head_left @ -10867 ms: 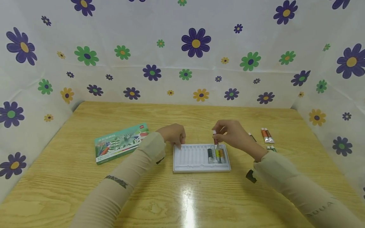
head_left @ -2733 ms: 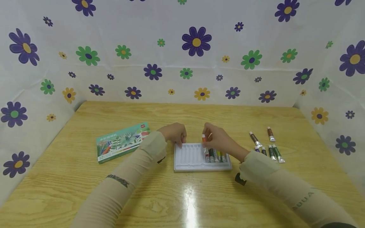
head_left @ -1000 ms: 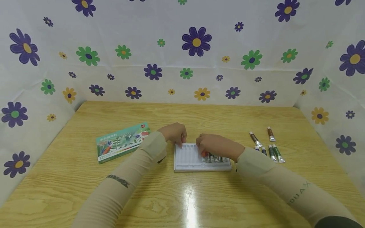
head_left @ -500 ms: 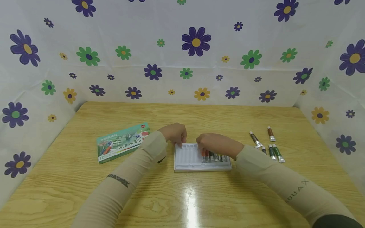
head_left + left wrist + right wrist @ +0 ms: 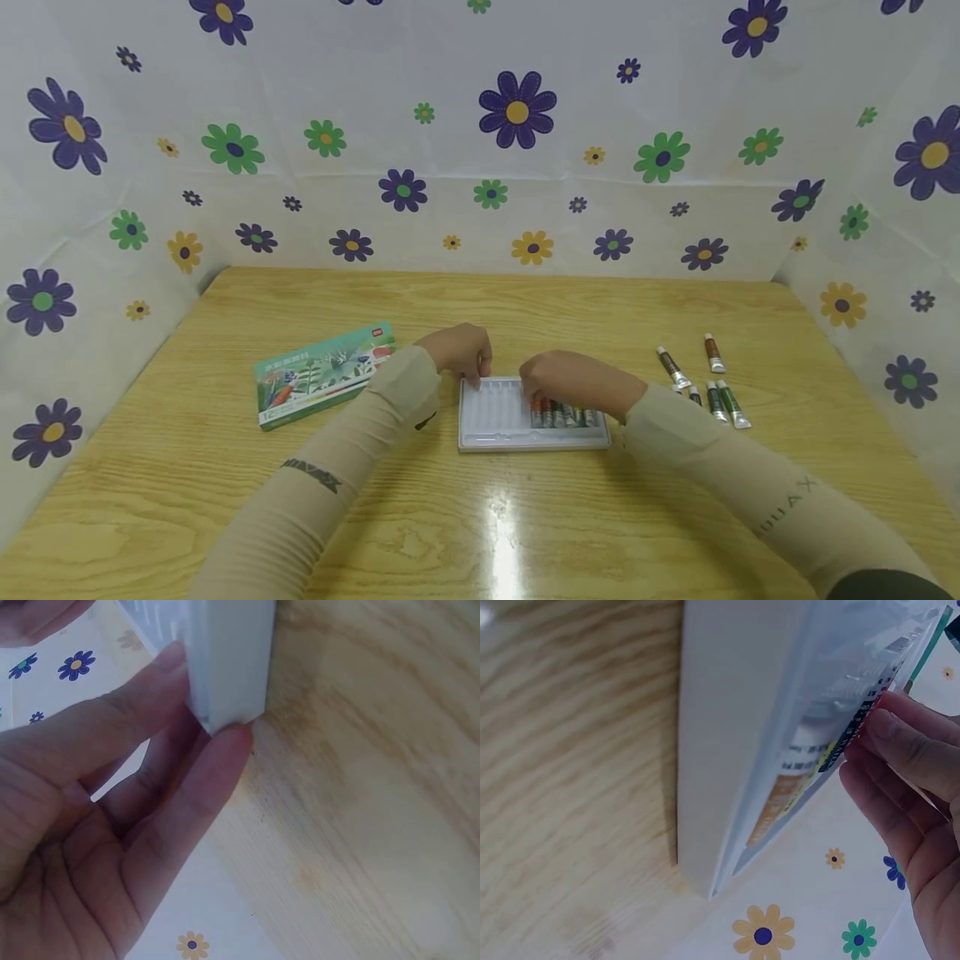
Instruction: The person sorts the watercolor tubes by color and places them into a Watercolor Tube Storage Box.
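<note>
A white plastic paint tray [image 5: 495, 408] lies on the table, with several paint tubes side by side in its right-hand slots. My left hand [image 5: 459, 348] pinches the tray's far left corner; in the left wrist view, the thumb is on the inner rim and a fingertip [image 5: 232, 750] on the outer wall. My right hand [image 5: 573, 379] reaches over the tube row, its fingers curled down on an orange-red paint tube [image 5: 536, 417], leftmost in the row and lying in its slot. Its cap end is hidden under the hand. In the right wrist view an orange-labelled tube [image 5: 769, 814] shows nearest the tray's end.
On the right lie loose tubes: a dark brown one [image 5: 672, 367], a reddish-brown one [image 5: 713, 353], a green one [image 5: 732, 406] and several others, partly behind the right sleeve. A green illustrated paint box [image 5: 315, 379] lies to the left. Flowered cloth [image 5: 517, 192] stands behind the table.
Since 2.7 s ago the orange-red tube has gone from upright in my right hand to flat in its slot. Over the last second the right hand barely shifts; my left hand stays on the corner.
</note>
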The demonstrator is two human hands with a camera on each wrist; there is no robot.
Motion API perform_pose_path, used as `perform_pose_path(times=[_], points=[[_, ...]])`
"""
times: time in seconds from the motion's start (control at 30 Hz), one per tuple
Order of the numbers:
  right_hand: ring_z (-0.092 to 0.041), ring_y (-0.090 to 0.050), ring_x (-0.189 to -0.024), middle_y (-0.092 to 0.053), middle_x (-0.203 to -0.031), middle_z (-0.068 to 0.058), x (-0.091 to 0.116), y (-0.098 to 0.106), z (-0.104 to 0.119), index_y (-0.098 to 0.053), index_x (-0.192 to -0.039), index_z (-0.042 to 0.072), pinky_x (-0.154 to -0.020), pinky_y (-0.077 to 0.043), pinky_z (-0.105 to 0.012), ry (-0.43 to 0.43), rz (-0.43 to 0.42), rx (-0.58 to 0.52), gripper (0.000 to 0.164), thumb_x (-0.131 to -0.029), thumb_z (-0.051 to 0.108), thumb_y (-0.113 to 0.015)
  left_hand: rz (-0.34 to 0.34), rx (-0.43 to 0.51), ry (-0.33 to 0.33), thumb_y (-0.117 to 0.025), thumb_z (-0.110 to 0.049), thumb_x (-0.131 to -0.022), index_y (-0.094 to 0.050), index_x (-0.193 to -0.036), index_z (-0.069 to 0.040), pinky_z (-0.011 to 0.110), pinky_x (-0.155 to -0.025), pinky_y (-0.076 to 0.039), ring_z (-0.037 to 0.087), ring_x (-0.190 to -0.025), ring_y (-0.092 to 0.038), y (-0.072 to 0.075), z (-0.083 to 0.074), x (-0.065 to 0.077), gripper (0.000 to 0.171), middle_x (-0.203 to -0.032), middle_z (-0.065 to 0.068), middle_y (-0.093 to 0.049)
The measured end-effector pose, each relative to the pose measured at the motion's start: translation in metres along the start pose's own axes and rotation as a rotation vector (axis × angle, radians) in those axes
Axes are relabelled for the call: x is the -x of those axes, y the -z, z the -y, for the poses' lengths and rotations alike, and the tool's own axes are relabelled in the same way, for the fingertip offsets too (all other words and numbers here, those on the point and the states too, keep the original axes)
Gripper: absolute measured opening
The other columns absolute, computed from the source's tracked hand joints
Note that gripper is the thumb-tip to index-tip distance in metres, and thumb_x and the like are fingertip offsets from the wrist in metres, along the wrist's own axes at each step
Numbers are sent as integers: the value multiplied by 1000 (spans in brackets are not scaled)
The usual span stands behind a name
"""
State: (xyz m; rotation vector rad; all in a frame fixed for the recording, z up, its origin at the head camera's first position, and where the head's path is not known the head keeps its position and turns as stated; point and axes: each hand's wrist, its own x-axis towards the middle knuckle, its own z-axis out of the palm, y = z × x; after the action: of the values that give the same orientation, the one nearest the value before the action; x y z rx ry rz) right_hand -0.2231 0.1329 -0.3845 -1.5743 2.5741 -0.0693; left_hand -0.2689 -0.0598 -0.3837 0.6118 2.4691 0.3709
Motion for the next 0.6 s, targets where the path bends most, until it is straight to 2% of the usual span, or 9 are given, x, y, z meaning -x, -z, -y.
perform_pose_path(times=[0.2,0.27,0.43,0.6], points=[[-4,-53,-64,-63,-73,3,7,-2,-1,-73,-79,12,-61,-48,-14,29,-65,71,6,-80,6,-71,2,10,8,-75,-2,-76,-67,-76,-8,23,-62,-49,13,-63,-59,-1,0,1,10,-84,6,-69],[-6,-57,-68,-65,-78,2,11,0,-1,-74,-84,12,-65,-51,-17,0,-75,88,5,-82,9,-70,3,8,10,-75,-2,-76,-67,-77,-8,23,-63,-50,13,-64,-60,-1,0,1,10,-84,6,-70],[-14,-66,-84,-69,-94,-3,34,11,-5,-72,-98,9,-75,-55,-27,-142,-96,76,15,-83,10,-69,4,10,7,-75,-2,-76,-68,-80,-7,25,-66,-51,14,-66,-61,-1,0,1,9,-87,7,-70],[-18,-67,-84,-70,-95,-7,63,21,-26,-72,-97,6,-74,-56,-31,-244,-157,95,17,-80,4,-71,2,5,0,-74,-2,-76,-69,-80,-8,24,-65,-52,14,-64,-62,-2,3,-3,8,-87,6,-69]])
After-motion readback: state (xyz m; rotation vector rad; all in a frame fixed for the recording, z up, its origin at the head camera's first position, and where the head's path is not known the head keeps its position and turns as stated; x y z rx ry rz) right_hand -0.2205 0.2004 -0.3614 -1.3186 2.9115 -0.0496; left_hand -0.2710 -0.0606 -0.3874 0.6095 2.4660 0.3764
